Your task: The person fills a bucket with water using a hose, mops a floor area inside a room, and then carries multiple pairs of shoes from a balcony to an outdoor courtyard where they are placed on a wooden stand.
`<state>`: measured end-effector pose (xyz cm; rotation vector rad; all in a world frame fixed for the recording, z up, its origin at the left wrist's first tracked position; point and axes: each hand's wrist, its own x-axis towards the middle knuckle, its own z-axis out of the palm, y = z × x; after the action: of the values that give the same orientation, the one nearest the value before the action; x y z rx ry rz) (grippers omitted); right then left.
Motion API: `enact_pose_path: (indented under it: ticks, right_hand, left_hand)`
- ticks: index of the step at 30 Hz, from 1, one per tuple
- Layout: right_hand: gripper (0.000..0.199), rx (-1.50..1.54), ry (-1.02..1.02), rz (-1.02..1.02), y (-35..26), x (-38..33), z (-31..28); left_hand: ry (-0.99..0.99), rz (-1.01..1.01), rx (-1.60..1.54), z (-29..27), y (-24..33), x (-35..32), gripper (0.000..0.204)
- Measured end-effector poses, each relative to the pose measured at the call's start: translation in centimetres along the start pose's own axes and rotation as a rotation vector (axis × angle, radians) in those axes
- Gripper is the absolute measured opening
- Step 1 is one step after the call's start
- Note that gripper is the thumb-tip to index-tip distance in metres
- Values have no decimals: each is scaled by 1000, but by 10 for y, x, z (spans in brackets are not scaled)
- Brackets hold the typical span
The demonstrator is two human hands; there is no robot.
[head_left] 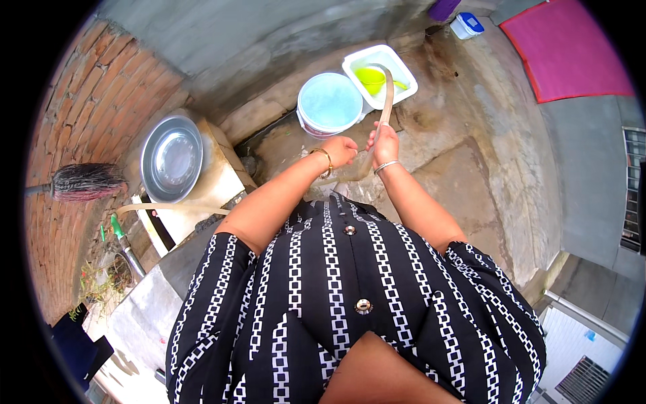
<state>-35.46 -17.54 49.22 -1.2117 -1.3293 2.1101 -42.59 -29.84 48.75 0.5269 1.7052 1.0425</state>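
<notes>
A pale flexible hose (388, 101) runs up through my right hand (385, 139), which is closed around it. Its far end curves over the white rectangular tub (408, 66), where a lime-green dipper (371, 79) lies. My left hand (340, 151), with a bangle at the wrist, is beside the hose, fingers curled in and nothing visible in them. A white round bucket (306, 126) stands just beyond my left hand, against the tub. It is filled with pale-blue liquid or has a pale-blue inside; I cannot tell which.
At the left, a metal basin (172, 159) rests on a ledge near a brick wall (84, 87). A mop head (87, 182) and a tap with a green connector (119, 231) are beside it. A blue-lidded container (467, 25) stands far right, near a pink cloth (572, 54).
</notes>
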Motion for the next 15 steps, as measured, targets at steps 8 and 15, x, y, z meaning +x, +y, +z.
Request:
enact_pose_path:
  ticks: [8,15]
  right_hand:
    - [27,-20,50,-22,15,-9,-16]
    - [27,-34,-52,63,25,-13,-16]
  left_hand:
    - [-63,-4,56,15,3,4,28]
    - [-58,1,22,15,0,0,25]
